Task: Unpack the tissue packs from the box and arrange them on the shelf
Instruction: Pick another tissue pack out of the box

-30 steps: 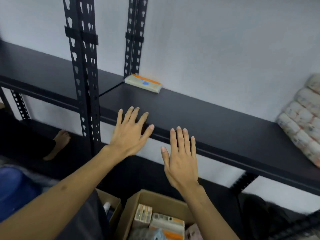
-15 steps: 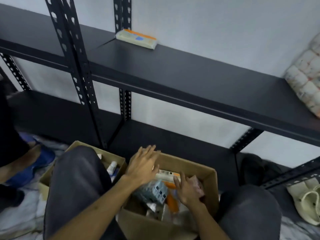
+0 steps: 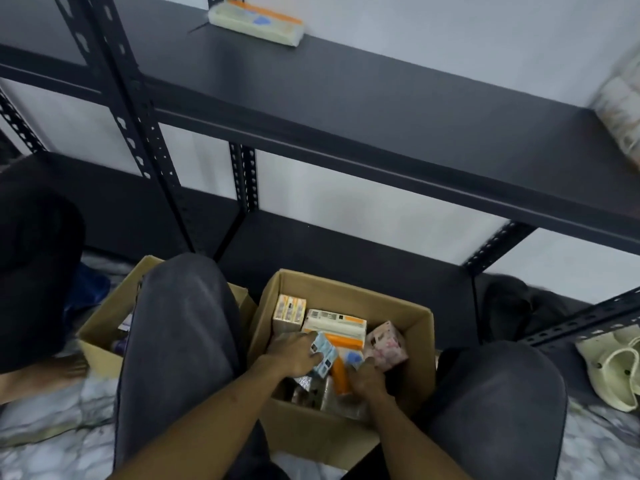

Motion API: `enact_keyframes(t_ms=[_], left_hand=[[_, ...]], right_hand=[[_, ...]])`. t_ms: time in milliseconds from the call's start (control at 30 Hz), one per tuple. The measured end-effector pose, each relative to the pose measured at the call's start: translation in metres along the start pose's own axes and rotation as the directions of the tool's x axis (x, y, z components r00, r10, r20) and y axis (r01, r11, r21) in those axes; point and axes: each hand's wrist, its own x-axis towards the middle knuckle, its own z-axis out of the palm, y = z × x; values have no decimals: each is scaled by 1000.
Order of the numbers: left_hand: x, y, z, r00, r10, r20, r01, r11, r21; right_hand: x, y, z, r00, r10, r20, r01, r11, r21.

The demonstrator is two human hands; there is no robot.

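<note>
Both grips work inside the open brown cardboard box (image 3: 420, 344) between the knees: left hand (image 3: 294, 353) grasping a pale blue tissue pack (image 3: 323, 351), right hand (image 3: 367, 377) curled on an orange-and-white pack (image 3: 341, 374). Far on the black metal shelf (image 3: 381, 109) lies one cream, orange-striped tissue pack (image 3: 256, 24).

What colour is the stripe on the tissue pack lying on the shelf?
Orange, along the far edge of the pale tissue pack, with a small blue mark; head view.
</note>
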Motion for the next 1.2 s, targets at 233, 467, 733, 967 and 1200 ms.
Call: enact_keyframes(t_ms=[233, 467, 733, 967, 1200], left_hand=[[5, -1, 3, 999, -53, -14, 51, 992, -118], [3, 1, 6, 995, -91, -50, 77, 967, -242], [-8, 47, -2, 988, -58, -140, -26, 843, -537], [-21, 60, -23, 995, 68, -79, -103, 574, -812], [-36, 60, -114, 973, 216, -79, -184, 525, -831]], right_hand=[[3, 13, 2, 989, 101, 108, -113, 987, 115], [-9, 7, -24, 950, 135, 281, -271, 802, 532], [-54, 0, -96, 995, -86, 56, -8, 483, 876], [-93, -23, -103, 962, -262, 73, 3, 278, 961], [-101, -27, -153, 954, -294, -53, 70, 45, 997]])
